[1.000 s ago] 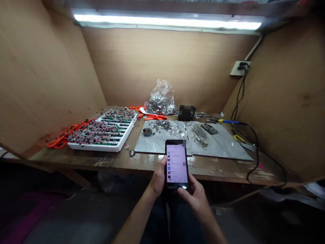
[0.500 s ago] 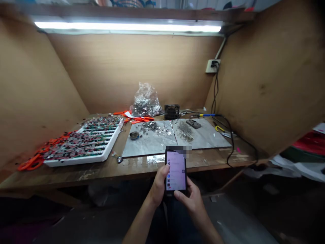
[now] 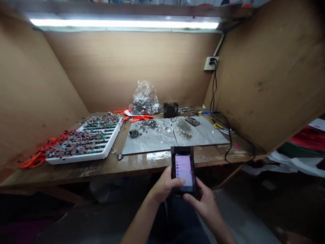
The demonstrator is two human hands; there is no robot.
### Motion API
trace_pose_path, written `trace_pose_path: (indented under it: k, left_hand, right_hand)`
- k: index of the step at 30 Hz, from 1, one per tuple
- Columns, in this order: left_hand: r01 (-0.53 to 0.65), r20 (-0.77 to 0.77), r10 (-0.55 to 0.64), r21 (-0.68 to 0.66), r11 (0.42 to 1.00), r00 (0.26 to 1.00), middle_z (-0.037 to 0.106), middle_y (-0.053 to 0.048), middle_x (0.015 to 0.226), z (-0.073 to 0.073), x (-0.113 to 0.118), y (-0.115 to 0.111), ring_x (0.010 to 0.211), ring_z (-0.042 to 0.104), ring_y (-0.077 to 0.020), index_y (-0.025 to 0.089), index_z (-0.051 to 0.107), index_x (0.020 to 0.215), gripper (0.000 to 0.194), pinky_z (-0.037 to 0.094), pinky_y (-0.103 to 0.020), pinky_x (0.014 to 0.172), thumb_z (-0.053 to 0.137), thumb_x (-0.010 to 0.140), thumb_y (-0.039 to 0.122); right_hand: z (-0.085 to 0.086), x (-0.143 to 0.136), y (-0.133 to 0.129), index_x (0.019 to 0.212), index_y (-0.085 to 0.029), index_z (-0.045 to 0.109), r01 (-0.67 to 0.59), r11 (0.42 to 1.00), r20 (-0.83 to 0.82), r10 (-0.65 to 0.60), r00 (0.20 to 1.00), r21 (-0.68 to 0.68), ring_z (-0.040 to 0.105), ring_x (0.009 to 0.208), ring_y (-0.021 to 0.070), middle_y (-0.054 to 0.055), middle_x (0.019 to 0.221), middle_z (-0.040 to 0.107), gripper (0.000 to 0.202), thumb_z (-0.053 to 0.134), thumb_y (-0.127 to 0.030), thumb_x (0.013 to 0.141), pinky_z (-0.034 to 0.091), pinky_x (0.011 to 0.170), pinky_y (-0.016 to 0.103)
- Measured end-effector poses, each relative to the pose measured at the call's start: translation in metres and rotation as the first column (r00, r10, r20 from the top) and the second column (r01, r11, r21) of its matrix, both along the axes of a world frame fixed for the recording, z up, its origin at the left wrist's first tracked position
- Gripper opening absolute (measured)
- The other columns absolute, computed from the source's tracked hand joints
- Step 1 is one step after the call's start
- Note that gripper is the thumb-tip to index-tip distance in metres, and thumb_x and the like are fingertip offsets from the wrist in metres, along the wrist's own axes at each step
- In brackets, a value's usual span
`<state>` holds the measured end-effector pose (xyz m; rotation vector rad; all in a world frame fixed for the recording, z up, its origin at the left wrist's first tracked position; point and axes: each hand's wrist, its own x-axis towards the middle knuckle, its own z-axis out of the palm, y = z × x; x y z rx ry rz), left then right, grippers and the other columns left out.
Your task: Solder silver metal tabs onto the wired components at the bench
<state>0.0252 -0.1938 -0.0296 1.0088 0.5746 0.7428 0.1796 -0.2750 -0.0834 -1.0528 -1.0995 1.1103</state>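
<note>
For steady use, you'd do well to let your right hand [image 3: 203, 198] brace the phone [image 3: 194, 188] while only your left thumb [image 3: 180, 182] works, lightly, so that the screen [image 3: 184, 164] doesn't tilt; the phone is just in front of the tabletop [image 3: 142, 166], above your lap [image 3: 175, 220]; your left hand [image 3: 165, 185] is partly closed on its left side, thumb reaching over the lower screen, though contact is hard to tell; your right hand is curled around its lower right corner, thumb by the bottom edge; fingers behind are hidden; both forearms slant inward.
</note>
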Motion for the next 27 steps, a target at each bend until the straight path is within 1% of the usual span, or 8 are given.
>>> trace_pose_path:
  k: [5,7,10,14,18,22,24,27]
  left_hand:
    - [-0.102,0.038,0.115,-0.247,0.964,0.993,0.080,-0.015,0.106,0.002,0.010,-0.002,0.099,0.075,-0.0293,0.010,0.075,0.112,0.059,0.058,-0.038,0.090,0.074,0.086,0.063]
    - [0.014,0.143,0.029,-0.291,0.957,0.989,0.078,-0.018,0.115,0.002,0.012,-0.003,0.113,0.072,-0.0340,0.009,0.075,0.118,0.065,0.055,-0.044,0.103,0.063,0.092,0.068]
    - [0.204,0.253,-0.132,-0.284,0.937,0.958,0.075,-0.018,0.126,-0.004,0.013,-0.005,0.125,0.067,-0.0376,0.010,0.076,0.123,0.060,0.049,-0.050,0.112,0.068,0.091,0.061]
    - [0.308,0.321,-0.241,-0.179,0.934,0.916,0.068,-0.016,0.141,-0.034,0.017,-0.007,0.133,0.061,-0.0400,0.018,0.073,0.133,0.067,0.045,-0.054,0.116,0.077,0.082,0.062]
    - [0.374,0.265,-0.312,-0.228,0.899,0.912,0.063,-0.011,0.149,-0.073,0.032,-0.010,0.144,0.050,-0.0435,0.028,0.073,0.135,0.085,0.039,-0.058,0.120,0.072,0.070,0.084]
    - [0.380,0.169,-0.348,-0.229,0.896,0.922,0.062,-0.010,0.149,-0.083,0.066,-0.027,0.148,0.045,-0.0448,0.035,0.070,0.138,0.099,0.038,-0.061,0.119,0.060,0.063,0.099]
    - [0.429,0.135,-0.409,-0.208,0.879,0.903,0.062,-0.011,0.149,-0.077,0.086,-0.035,0.146,0.046,-0.0450,0.034,0.068,0.141,0.103,0.038,-0.061,0.118,0.059,0.062,0.100]
    - [0.438,0.144,-0.415,-0.224,0.871,0.899,0.061,-0.011,0.149,-0.074,0.104,-0.030,0.144,0.048,-0.0421,0.035,0.068,0.140,0.107,0.036,-0.058,0.120,0.057,0.058,0.103]
  right_hand:
    - [0.005,-0.001,-0.003,0.132,-0.022,0.069,-0.008,1.000,-0.047,0.008,0.999,-0.006,0.072,0.118,0.0323,0.012,0.128,0.076,0.064,0.088,-0.049,0.076,0.058,0.103,0.042]
    - [0.005,0.001,-0.006,0.132,-0.022,0.069,-0.044,0.999,-0.093,0.044,0.995,0.000,0.071,0.119,0.0316,0.012,0.127,0.076,0.067,0.088,-0.052,0.076,0.057,0.102,0.040]
    - [0.001,0.004,-0.014,0.133,-0.021,0.068,-0.115,0.993,-0.246,0.108,0.963,-0.015,0.072,0.112,0.0288,0.009,0.119,0.077,0.076,0.091,-0.057,0.070,0.057,0.096,0.035]
    - [-0.007,0.014,-0.031,0.127,-0.019,0.071,-0.166,0.986,-0.451,0.138,0.882,-0.023,0.071,0.111,0.0297,0.008,0.117,0.077,0.094,0.097,-0.064,0.049,0.055,0.095,0.035]
    - [-0.021,0.026,-0.048,0.124,-0.021,0.073,-0.045,0.984,-0.520,-0.051,0.853,-0.171,0.065,0.126,0.0360,0.008,0.122,0.076,0.099,0.102,-0.055,0.036,0.048,0.109,0.045]
    - [-0.051,0.038,-0.062,0.110,-0.023,0.075,0.108,0.964,-0.505,-0.221,0.834,-0.243,0.066,0.125,0.0397,0.008,0.118,0.077,0.102,0.102,-0.057,0.017,0.047,0.111,0.050]
    - [-0.061,0.048,-0.073,0.112,-0.022,0.075,0.139,0.966,-0.532,-0.238,0.813,-0.220,0.068,0.121,0.0395,0.010,0.118,0.077,0.103,0.100,-0.062,0.021,0.050,0.108,0.050]
    - [-0.055,0.087,-0.096,0.127,-0.020,0.071,0.286,0.943,-0.530,-0.332,0.781,-0.169,0.073,0.110,0.0356,0.013,0.116,0.077,0.099,0.091,-0.074,0.046,0.057,0.095,0.046]
